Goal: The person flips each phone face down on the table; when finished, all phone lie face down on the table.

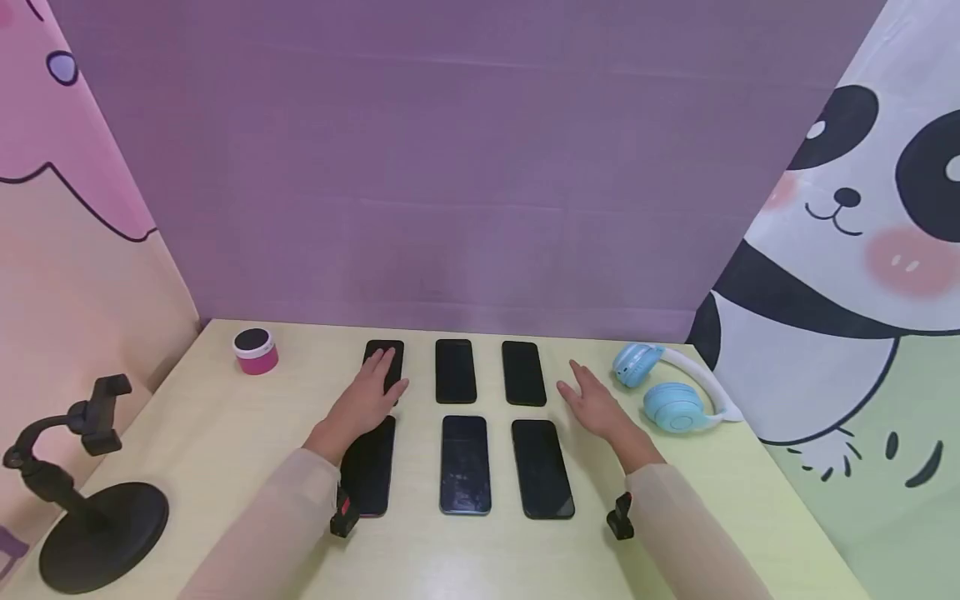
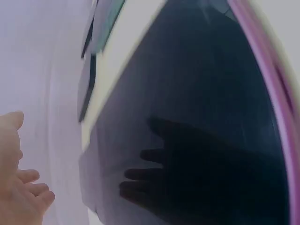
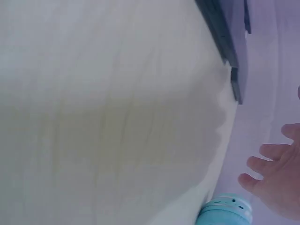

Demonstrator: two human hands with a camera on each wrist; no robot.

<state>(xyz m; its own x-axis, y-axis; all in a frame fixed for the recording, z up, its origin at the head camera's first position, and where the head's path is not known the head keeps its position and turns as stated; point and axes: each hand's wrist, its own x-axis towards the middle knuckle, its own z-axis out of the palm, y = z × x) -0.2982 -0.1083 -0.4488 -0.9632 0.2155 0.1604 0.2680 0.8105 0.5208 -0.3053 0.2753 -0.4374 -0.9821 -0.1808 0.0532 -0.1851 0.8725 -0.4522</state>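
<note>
Six black phones are laid flat on the bench [image 1: 225, 433] in two rows of three. The back left phone [image 1: 385, 360] is touched by the left hand [image 1: 365, 402], whose fingers are stretched out flat over its screen. The front left phone [image 1: 368, 468] is partly covered by the left wrist and sleeve. The right hand [image 1: 592, 402] is held wide and flat, with nothing in it. It is placed between the back right phone [image 1: 523, 372] and the blue headphones [image 1: 670, 389], just beside the phone's edge. Whether it rests on the bench or floats above it cannot be told.

Thin strips of bare bench are left between the phones. More open room is seen near the front edge and on the left side.

A small pink speaker [image 1: 256, 351] with a black top is set near the back left corner. A black phone stand [image 1: 82, 500] with a round base is set at the front left, and its base is cut off by the picture edge. The bench is pale yellow. A purple wall is seen behind it, with a pink cartoon cloth on the left and a panda cloth on the right.

In the left wrist view a dark phone screen is seen very close and blurred, with a hand's shadow on it. In the right wrist view, mostly bare bench is shown.
</note>
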